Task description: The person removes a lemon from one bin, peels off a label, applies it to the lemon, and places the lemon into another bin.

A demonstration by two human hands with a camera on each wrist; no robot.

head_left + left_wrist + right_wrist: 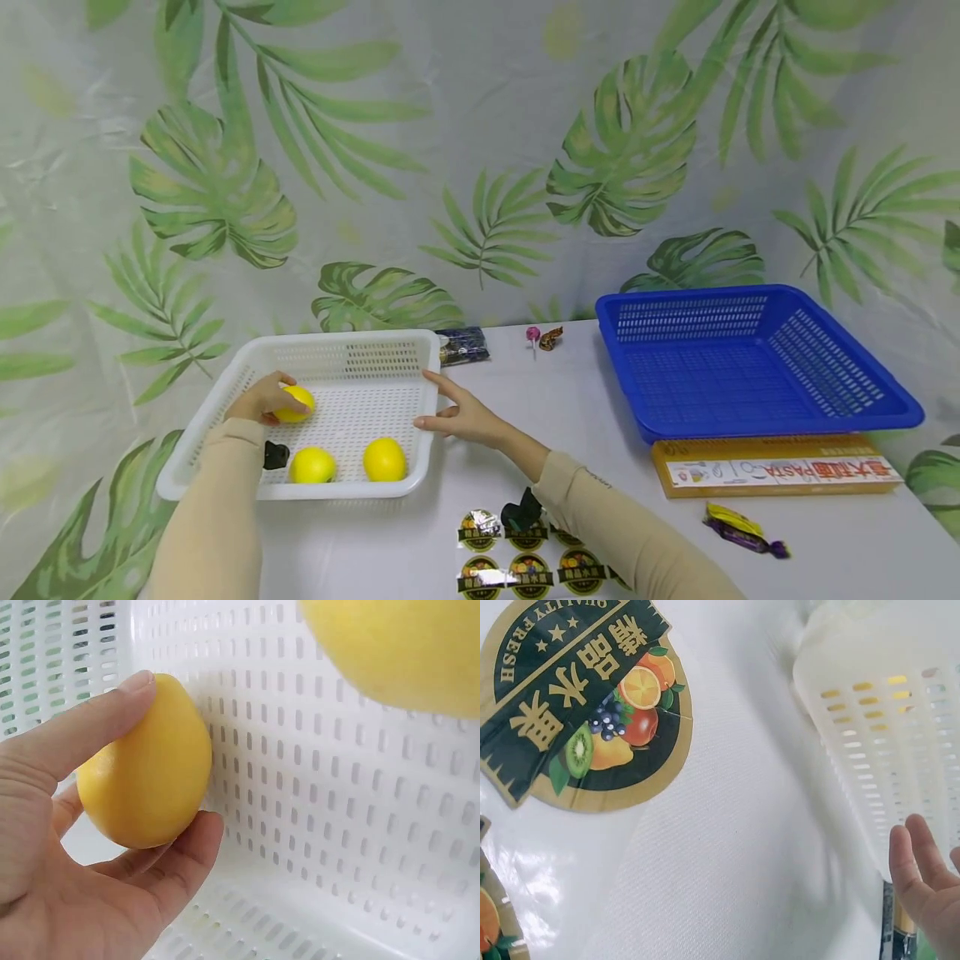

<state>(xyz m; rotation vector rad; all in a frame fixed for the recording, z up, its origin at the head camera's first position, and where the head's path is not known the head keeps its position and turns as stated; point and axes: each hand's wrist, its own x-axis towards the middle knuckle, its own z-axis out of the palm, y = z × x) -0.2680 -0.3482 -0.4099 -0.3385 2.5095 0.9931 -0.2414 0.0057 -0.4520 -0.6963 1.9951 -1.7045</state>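
Observation:
Inside the white plastic basket [352,490], my left hand [258,398] grips a yellow lemon [296,404]. The left wrist view shows thumb and fingers wrapped about that lemon [146,769], close to the perforated surface. Two more lemons stay near the basket's front wall: a left lemon [312,465] and a right lemon [385,460]. My right hand [468,417] is at the basket's right rim, index finger and thumb extended and spread. Seen from the right wrist, its fingers [904,859] lie against or close to the outer wall; contact is unclear.
At right, a blue basket [705,383] stands behind and partly over a pasta box [780,475]. Wrapped candies [738,529] lie in front. Round fruit stickers [530,575] lie under the right forearm. A lollipop [533,333] and a dark packet [465,344] lie at the back.

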